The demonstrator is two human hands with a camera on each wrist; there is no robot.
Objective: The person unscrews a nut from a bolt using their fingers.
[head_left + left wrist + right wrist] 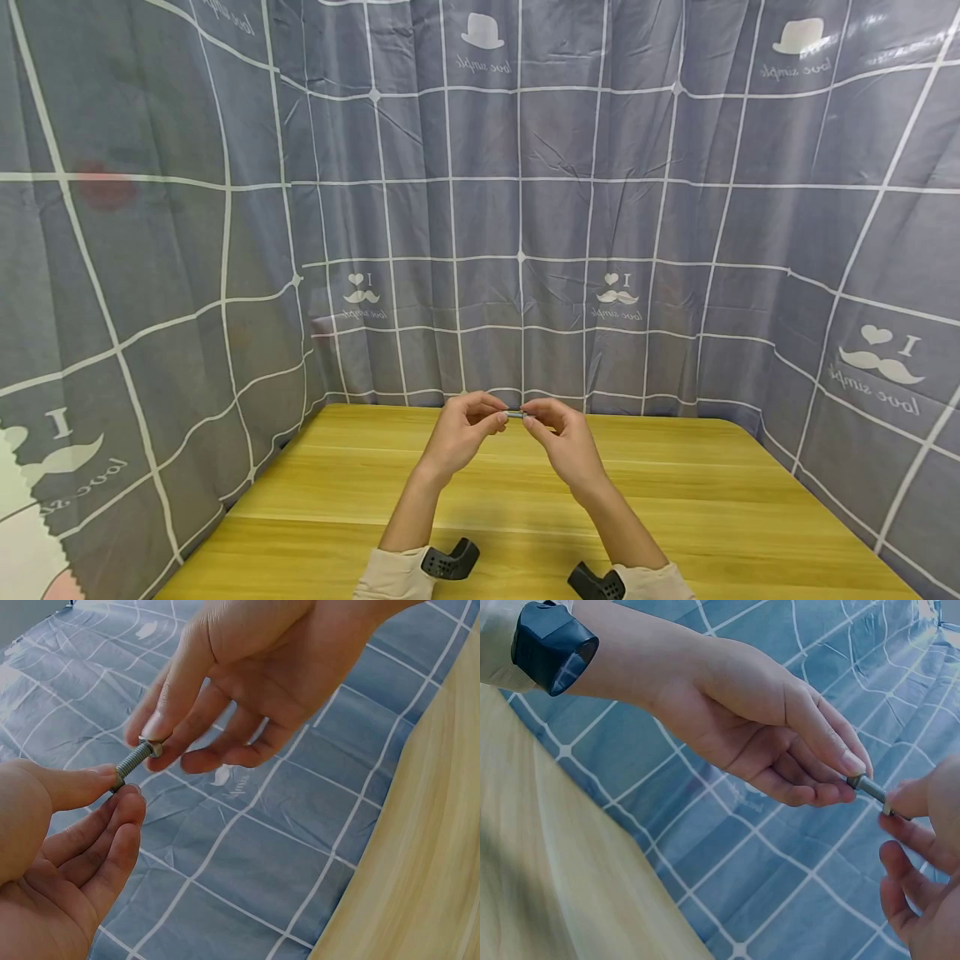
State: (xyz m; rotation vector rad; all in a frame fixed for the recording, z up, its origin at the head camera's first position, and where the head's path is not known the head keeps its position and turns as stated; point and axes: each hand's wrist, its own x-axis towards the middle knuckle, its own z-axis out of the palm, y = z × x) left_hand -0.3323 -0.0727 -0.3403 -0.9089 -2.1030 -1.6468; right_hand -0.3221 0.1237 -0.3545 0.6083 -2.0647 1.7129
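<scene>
A small threaded metal bolt (515,413) is held level between both hands, above the far edge of the wooden table (337,500). My left hand (498,417) pinches one end between thumb and fingertips. My right hand (531,417) pinches the other end. In the left wrist view the bolt (135,761) runs from my left hand (116,793) at the lower left up to my right hand (159,742), whose fingers cover a hex-shaped end. In the right wrist view the bolt (870,787) spans my left hand (847,778) and my right hand (901,811).
A grey-blue curtain (525,208) with a white grid hangs close behind and on both sides of the table. Black wrist mounts (450,560) sit on both forearms near the table's front edge.
</scene>
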